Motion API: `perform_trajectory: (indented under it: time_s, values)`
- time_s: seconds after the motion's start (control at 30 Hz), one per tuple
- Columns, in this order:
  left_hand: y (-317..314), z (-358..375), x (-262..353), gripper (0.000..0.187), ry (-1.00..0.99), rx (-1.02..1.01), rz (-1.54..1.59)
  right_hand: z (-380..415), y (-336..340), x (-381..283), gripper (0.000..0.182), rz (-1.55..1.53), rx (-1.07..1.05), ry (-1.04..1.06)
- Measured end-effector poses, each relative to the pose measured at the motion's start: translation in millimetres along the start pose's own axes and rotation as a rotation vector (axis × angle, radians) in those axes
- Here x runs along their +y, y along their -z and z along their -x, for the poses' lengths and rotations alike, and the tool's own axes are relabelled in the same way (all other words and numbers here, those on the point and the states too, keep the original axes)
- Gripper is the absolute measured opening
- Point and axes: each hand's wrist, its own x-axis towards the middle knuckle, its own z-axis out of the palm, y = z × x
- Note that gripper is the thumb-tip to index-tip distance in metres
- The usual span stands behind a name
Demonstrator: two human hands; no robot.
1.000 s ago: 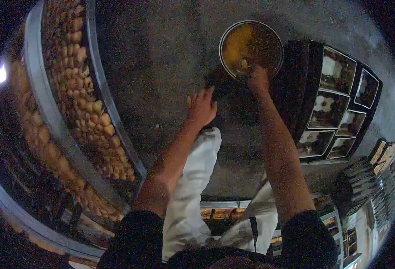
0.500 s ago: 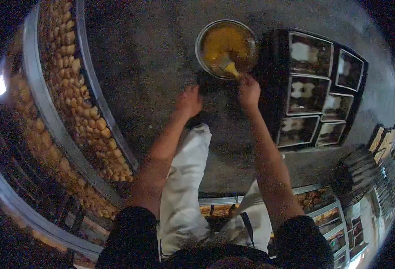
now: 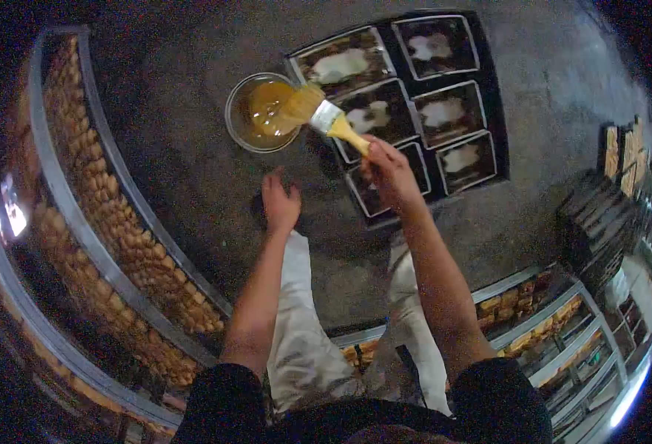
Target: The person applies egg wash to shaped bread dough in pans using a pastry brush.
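A flat brush point(image 3: 327, 118) with a yellow handle and a metal band is gripped at the handle's end by my right hand point(image 3: 394, 176). Its bristles, wet and yellowish, overlap the right rim of a round bowl point(image 3: 229, 122) in this view. Inside the bowl lies a shiny amber-yellow liquid point(image 3: 268, 111). Below the bowl my left hand point(image 3: 280, 201) hangs over the floor, fingers apart and holding nothing. A black tray of several rectangular pans point(image 3: 450, 111) sits right of the bowl, each pan showing a pale patch; my right hand and the brush cover part of it.
Long metal-edged racks point(image 3: 137, 185) filled with rounded golden-brown pieces curve along the left. Lower right stands a metal shelf frame point(image 3: 555, 333) with more brown pieces. Dark stacked slats point(image 3: 599, 218) and light wooden pieces point(image 3: 623, 159) are at the far right.
The brush has come up out of the bowl and moved toward the pans. The view has shifted, so bowl and tray appear further left. My left hand's fingers have spread.
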Motion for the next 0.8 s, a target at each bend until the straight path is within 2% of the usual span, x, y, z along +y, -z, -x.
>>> perform_trajectory:
  time_s: [0.03, 0.1, 0.13, 0.2, 0.3, 0.43, 0.47, 0.57, 0.67, 0.77, 0.8]
  values:
    - [4, -2, 34, 0.042, -0.082, 0.145, 0.021, 5, 26, -11, 0.033, 0.039, -0.027, 0.075]
    - [5, -13, 98, 0.042, -0.168, 0.185, -0.013, 24, 52, -49, 0.036, 0.083, 0.169, 0.095]
    - [-9, -18, 134, 0.042, -0.218, 0.196, -0.033, 29, 96, -62, 0.035, 0.101, 0.235, 0.130]
    - [-28, -27, 173, 0.046, -0.268, 0.124, -0.106, 38, 141, -82, 0.033, 0.203, 0.347, 0.156]
    - [-64, -39, 214, 0.057, -0.336, 0.070, -0.192, 39, 191, -97, 0.031, 0.537, 0.412, 0.239]
    - [-89, -52, 245, 0.077, -0.391, 0.051, -0.246, 17, 207, -99, 0.028, 0.836, 0.397, 0.251]
    - [-94, -54, 246, 0.090, -0.404, 0.002, -0.306, 12, 207, -98, 0.025, 0.994, 0.430, 0.297]
    - [-102, -55, 258, 0.093, -0.362, -0.055, -0.454, -8, 202, -85, 0.023, 0.996, 0.354, 0.456]
    - [-104, -60, 261, 0.098, -0.350, -0.091, -0.510, -16, 185, -84, 0.021, 1.335, 0.358, 0.514]
    - [-102, -64, 264, 0.103, -0.348, -0.107, -0.464, -11, 183, -96, 0.019, 1.346, 0.453, 0.462]
    - [-101, -65, 264, 0.104, -0.344, -0.103, -0.469, -9, 184, -100, 0.016, 1.394, 0.484, 0.503]
